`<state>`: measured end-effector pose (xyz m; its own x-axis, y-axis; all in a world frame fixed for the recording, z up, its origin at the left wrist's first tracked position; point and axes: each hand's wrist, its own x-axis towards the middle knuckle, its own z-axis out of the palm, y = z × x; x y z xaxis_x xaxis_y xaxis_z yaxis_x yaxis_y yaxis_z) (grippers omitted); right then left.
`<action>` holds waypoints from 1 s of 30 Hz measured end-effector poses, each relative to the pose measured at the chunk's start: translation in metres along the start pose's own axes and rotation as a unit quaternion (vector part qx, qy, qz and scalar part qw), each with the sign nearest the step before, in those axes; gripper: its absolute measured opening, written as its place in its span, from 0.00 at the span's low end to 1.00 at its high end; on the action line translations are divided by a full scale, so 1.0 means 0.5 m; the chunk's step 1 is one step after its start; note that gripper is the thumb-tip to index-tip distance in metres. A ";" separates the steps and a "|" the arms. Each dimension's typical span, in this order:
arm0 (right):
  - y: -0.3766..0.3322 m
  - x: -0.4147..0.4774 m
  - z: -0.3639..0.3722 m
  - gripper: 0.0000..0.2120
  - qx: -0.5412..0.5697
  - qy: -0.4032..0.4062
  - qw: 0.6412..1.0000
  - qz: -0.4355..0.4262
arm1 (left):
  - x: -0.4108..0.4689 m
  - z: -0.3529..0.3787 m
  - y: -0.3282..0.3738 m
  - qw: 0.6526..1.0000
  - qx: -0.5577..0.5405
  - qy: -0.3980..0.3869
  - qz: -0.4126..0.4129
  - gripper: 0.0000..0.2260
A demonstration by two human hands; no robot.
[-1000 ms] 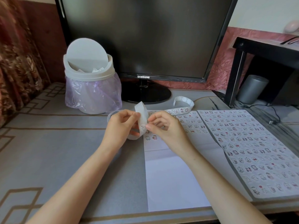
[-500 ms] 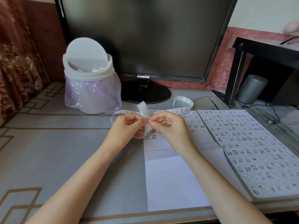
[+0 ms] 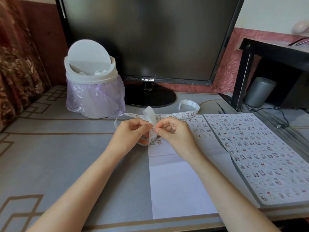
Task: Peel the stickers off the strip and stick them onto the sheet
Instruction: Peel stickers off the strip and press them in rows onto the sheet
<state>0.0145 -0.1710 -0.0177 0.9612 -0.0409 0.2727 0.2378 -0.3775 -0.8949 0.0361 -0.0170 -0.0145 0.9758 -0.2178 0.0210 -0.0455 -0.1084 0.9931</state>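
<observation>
A long white sticker strip (image 3: pixel 181 115) with small cartoon stickers loops across the desk behind my hands. My left hand (image 3: pixel 129 134) pinches the strip where it folds upward. My right hand (image 3: pixel 173 132) pinches at the same spot, fingertip to fingertip with the left; whether it holds the strip or a sticker is hidden. Under them lies a white sheet (image 3: pixel 177 185) with several stickers along its top rows and a bare lower part. A second sheet (image 3: pixel 260 151), packed with stickers, lies to the right.
A small white bin (image 3: pixel 91 77) with a swing lid and a purple liner stands at the back left. A black monitor (image 3: pixel 150 39) on its stand fills the back. A black shelf (image 3: pixel 270 52) and a grey cylinder (image 3: pixel 258 92) stand at the right.
Both hands have sunk a little toward the sheet and drawn closer together. The strip's raised fold now stands lower, just above the fingertips.
</observation>
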 end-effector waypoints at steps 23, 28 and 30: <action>0.007 0.004 -0.075 0.05 -0.059 -0.024 0.979 0.196 | 0.010 -0.005 -0.014 0.998 0.001 0.049 -0.034 0.07; 0.013 0.002 -0.068 0.04 -0.079 -0.029 0.979 0.183 | 0.010 -0.005 -0.014 0.998 0.006 0.048 -0.032 0.07; 0.014 0.002 -0.065 0.03 -0.082 -0.031 0.980 0.179 | 0.011 -0.006 -0.015 0.998 0.005 0.049 -0.033 0.07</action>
<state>0.0126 -0.2036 -0.0122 0.9869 -0.1437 -0.0738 -0.1360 -0.4928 -0.8594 0.0421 -0.0146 -0.0216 0.9929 -0.1146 -0.0323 0.0175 -0.1284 0.9916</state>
